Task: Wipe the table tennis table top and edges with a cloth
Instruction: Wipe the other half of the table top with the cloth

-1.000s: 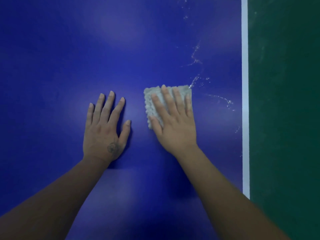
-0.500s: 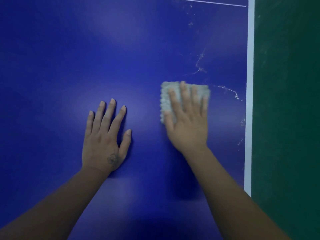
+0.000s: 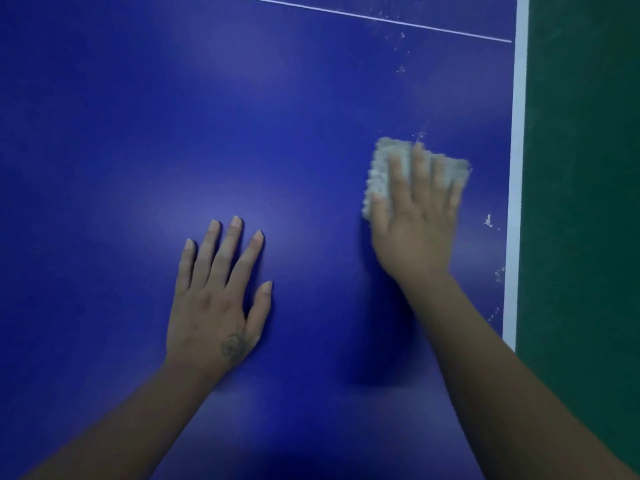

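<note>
Few white specks (image 3: 488,221) remain: the flat right hand (image 3: 415,230) has swept the fluffy grey cloth (image 3: 379,174) toward the white edge stripe (image 3: 516,168). Left hand (image 3: 211,313) stays spread flat.

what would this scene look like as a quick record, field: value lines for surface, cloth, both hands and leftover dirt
surface: blue table top, white edge stripe on its right, green floor beyond
cloth: pale, nubbly cloth flat on the table, near the stripe but apart from it
right hand: right hand presses the cloth with straight fingers, blurred
left hand: left hand flat on the bare table, fingers spread, apart from the cloth
dirt: white specks between cloth and stripe, more further up
</note>
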`<state>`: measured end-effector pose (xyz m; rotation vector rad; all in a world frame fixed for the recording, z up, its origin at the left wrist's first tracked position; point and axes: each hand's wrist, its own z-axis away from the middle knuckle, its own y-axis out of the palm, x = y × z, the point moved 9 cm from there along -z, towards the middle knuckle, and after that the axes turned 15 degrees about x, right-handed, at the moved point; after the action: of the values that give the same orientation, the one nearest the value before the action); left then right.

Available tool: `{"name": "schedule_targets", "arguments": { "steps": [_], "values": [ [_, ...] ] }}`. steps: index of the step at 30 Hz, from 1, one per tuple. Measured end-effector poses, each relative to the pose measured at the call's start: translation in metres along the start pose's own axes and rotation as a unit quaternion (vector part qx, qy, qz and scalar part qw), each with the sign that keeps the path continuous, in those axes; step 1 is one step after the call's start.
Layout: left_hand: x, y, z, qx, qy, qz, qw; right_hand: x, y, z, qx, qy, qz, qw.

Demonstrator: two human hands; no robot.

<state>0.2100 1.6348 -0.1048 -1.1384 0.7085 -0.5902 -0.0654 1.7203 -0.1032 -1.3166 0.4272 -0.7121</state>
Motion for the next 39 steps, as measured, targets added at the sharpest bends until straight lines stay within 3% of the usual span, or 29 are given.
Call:
{"name": "schedule_targets", "arguments": {
  "steps": [3, 6, 10, 13, 16, 18, 21, 25, 29, 34, 36, 39],
  "values": [
    [0.0, 0.0, -0.001, -0.004, 0.002, 0.002, 1.0, 0.064, 0.006, -0.026, 0.0, -0.104, 0.014, 0.994],
    [-0.001, -0.001, -0.001, 0.0, 0.006, 0.013, 1.0, 0.081, 0.0, -0.061, -0.012, -0.146, 0.006, 0.989],
    [-0.016, -0.021, -0.028, -0.023, 0.026, 0.044, 0.998, 0.019, -0.008, -0.083, 0.002, -0.057, -0.013, 0.998],
    [-0.047, -0.048, -0.086, -0.074, 0.045, 0.057, 0.995, -0.035, -0.008, -0.049, -0.018, 0.036, -0.011, 0.999],
    [-0.08, -0.056, -0.152, -0.084, 0.042, 0.05, 0.994, -0.053, 0.0, -0.021, 0.02, 0.07, -0.023, 0.997],
    [-0.089, -0.046, -0.177, -0.07, 0.018, 0.03, 0.997, -0.044, 0.0, -0.025, 0.036, 0.061, -0.029, 0.997],
    [-0.081, -0.027, -0.187, -0.052, -0.039, 0.011, 0.998, -0.005, -0.005, -0.059, 0.015, -0.026, 0.011, 0.999],
    [-0.083, -0.026, -0.189, -0.05, -0.041, -0.001, 0.998, 0.041, -0.017, -0.133, 0.033, -0.103, 0.014, 0.994],
    [-0.083, -0.027, -0.19, -0.041, -0.044, -0.012, 0.998, -0.006, -0.036, -0.192, 0.024, -0.026, 0.015, 0.999],
    [-0.083, -0.027, -0.191, -0.036, -0.047, -0.022, 0.998, -0.08, -0.039, -0.18, 0.037, 0.122, -0.048, 0.991],
    [-0.083, -0.027, -0.192, -0.036, -0.05, -0.025, 0.998, -0.058, -0.037, -0.172, 0.03, 0.122, -0.036, 0.991],
    [-0.082, -0.028, -0.192, -0.04, -0.051, -0.024, 0.998, 0.017, -0.033, -0.179, 0.019, 0.024, 0.017, 0.999]
  ]
}}
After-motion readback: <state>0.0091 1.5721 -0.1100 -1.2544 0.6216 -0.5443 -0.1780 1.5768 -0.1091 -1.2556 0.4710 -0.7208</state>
